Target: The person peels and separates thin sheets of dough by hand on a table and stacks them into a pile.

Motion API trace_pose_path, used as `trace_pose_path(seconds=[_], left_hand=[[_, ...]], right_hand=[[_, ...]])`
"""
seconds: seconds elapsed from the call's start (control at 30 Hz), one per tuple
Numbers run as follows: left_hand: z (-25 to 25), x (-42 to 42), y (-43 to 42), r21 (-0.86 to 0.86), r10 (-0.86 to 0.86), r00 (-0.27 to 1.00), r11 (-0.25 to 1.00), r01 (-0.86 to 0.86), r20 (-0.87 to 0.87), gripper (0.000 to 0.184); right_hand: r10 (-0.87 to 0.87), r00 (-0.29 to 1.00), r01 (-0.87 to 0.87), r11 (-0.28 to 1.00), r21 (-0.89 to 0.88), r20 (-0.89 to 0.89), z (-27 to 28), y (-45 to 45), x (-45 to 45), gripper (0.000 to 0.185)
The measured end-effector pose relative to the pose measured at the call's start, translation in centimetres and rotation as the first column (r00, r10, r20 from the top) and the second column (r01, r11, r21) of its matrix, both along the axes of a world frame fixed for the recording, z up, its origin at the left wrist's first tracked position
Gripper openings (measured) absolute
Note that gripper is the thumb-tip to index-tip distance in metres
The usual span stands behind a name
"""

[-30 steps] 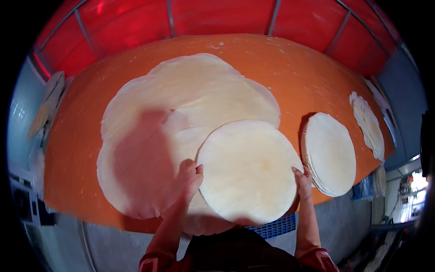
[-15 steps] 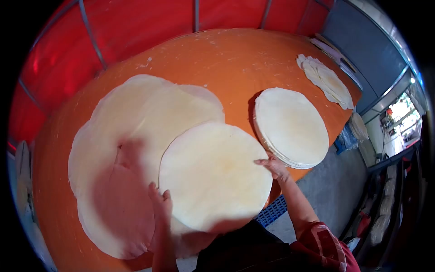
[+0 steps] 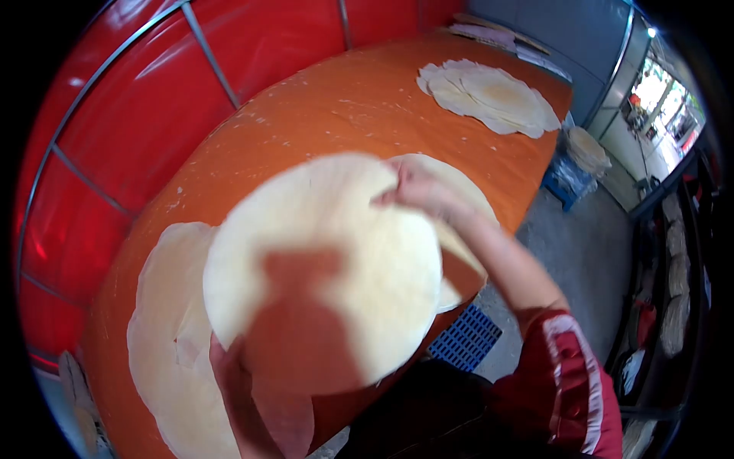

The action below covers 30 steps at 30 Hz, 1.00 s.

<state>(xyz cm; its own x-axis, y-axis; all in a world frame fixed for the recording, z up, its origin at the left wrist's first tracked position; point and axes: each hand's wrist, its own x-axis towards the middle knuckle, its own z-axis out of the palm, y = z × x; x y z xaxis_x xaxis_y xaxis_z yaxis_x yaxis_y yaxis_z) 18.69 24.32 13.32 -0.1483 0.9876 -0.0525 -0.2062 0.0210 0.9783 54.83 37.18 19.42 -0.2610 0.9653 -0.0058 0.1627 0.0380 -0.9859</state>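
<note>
1. A person's two bare hands handle a broad, pale, round sheet (image 3: 329,206) above an orange tabletop (image 3: 344,107). The step in hand looks like a two-handed carry or placement, judging by the sheet's apparent lift and slight blur.

2. The right hand (image 3: 420,191), reaching from a red sleeve (image 3: 547,382), has its grip pinching the upper right rim, fingers bent at the edge. The left hand (image 3: 233,375) meets the lower left rim in shadow; whether its grip is pinched or merely cupped, one cannot tell.

3. In view, the sheet sits between a stack (image 3: 459,180) of similar rounds, partly hidden at right, and overlapping spread sheets (image 3: 164,306) at left. Whether it touches either is unclear. A ragged pile (image 3: 489,96) lies toward the far end of the tabletop.

4. The next move, in this judgement, calls for level support from both sides and an unhurried release, since so thin a round could fold or sag between the holds.

5. The sheet, nearly circular, points no particular way and shows no clear long axis (a dark shadow across its face is the only thing giving it a top and bottom). The line between the hands runs from lower left to upper right.
</note>
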Motion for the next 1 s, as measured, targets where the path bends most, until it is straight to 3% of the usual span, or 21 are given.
trace_pose_path(seconds=[0.07, 0.17, 0.23, 0.27, 0.3, 0.33, 0.37, 0.4, 0.47, 0.5, 0.63, 0.7, 0.73, 0.8, 0.83, 0.87, 0.93, 0.97, 1.0], left_hand=[[1.9, 5.9, 3.1, 0.036, -0.021, 0.995, 0.999, 0.017, 0.095, 0.043], [0.2, 11.7, 7.3, 0.015, -0.137, 0.967, 0.990, 0.137, 0.213, 0.039], [-3.2, 14.6, 8.4, -0.172, -0.144, 0.984, 0.972, 0.161, 0.106, 0.038], [-8.8, 15.2, 8.6, -0.159, -0.071, 0.991, 0.983, 0.089, 0.118, 0.044], [-13.3, 15.8, 8.3, -0.145, 0.007, 0.991, 0.989, 0.013, 0.132, 0.050], [-11.9, 18.0, 7.6, -0.156, 0.007, 0.992, 0.988, 0.014, 0.130, 0.050], [-8.8, 20.6, 6.7, -0.145, 0.073, 0.996, 0.986, -0.079, -0.047, 0.046], [-7.2, 22.0, 6.3, -0.122, 0.138, 0.964, 0.978, -0.168, -0.226, 0.041], [-7.7, 21.5, 6.1, -0.234, 0.131, 0.945, 0.950, -0.206, -0.300, 0.041], [-8.1, 21.4, 6.3, -0.308, 0.125, 0.928, 0.920, -0.241, -0.352, 0.040], [-10.1, 21.5, 5.1, -0.235, 0.128, 0.878, 0.937, -0.260, -0.461, 0.040], [-11.2, 20.4, 4.4, -0.262, -0.088, 0.707, 0.955, -0.141, -0.702, 0.038], [-9.8, 20.3, 4.7, -0.250, -0.049, 0.708, 0.951, -0.183, -0.705, 0.038], [-5.9, 20.2, 5.7, -0.506, -0.324, 0.569, 0.841, -0.191, -0.755, 0.047], [-8.0, 19.1, 6.4, -0.492, -0.292, 0.580, 0.842, -0.220, -0.760, 0.047], [-12.1, 17.3, 7.4, -0.318, -0.122, 0.763, 0.941, -0.114, -0.635, 0.052], [-14.1, 16.9, 7.7, -0.085, 0.057, 0.900, 0.991, -0.103, -0.431, 0.057], [-13.9, 18.5, 8.0, -0.113, 0.053, 0.856, 0.985, -0.129, -0.514, 0.060], [-13.6, 19.7, 8.3, -0.139, 0.045, 0.805, 0.978, -0.156, -0.592, 0.064]], right_hand=[[-0.096, 0.995, 0.094, 0.995, -0.038, -0.040, 1.2, 3.5, 6.1, 0.043], [-0.092, 0.973, 0.068, 0.991, -0.119, -0.212, 1.2, 7.2, 13.5, 0.035], [-0.134, 0.989, 0.114, 0.953, -0.281, -0.054, -2.6, 9.2, 17.4, 0.038], [-0.274, 0.959, 0.284, 0.929, -0.239, 0.077, -6.4, 9.7, 19.0, 0.041], [-0.295, 0.940, 0.324, 0.928, -0.182, 0.170, -12.5, 11.4, 21.1, 0.038], [-0.273, 0.872, 0.343, 0.933, -0.108, 0.407, -16.5, 11.2, 21.1, 0.036], [-0.388, 0.908, 0.417, 0.876, -0.241, 0.161, -18.1, 10.7, 21.3, 0.034], [-0.387, 0.909, 0.416, 0.874, -0.252, 0.158, -18.0, 11.1, 21.8, 0.034], [-0.149, 0.986, 0.169, 0.904, -0.392, 0.081, -17.1, 11.4, 22.4, 0.031], [-0.131, 0.989, 0.149, 0.912, -0.382, 0.074, -16.8, 11.3, 22.1, 0.028], [-0.132, 0.981, 0.176, 0.918, -0.356, 0.144, -17.3, 11.1, 22.3, 0.024], [-0.108, 0.988, 0.140, 0.925, -0.353, 0.109, -17.9, 11.4, 22.5, 0.027], [-0.123, 0.987, 0.150, 0.935, -0.320, 0.102, -17.4, 11.1, 22.4, 0.033], [-0.243, 0.969, 0.248, 0.941, -0.231, 0.053, -15.9, 9.8, 21.8, 0.048], [-0.340, 0.940, 0.335, 0.925, -0.176, 0.004, -15.3, 8.9, 21.6, 0.059], [-0.266, 0.964, 0.266, 0.950, -0.164, 0.026, -14.8, 8.1, 21.8, 0.070], [-0.225, 0.969, 0.194, 0.950, -0.245, -0.103, -16.9, 6.2, 20.1, 0.059], [-0.285, 0.955, 0.267, 0.949, -0.170, -0.088, -17.9, 5.9, 19.9, 0.054], [-0.284, 0.949, 0.254, 0.945, -0.206, -0.134, -17.6, 5.8, 19.7, 0.053]])
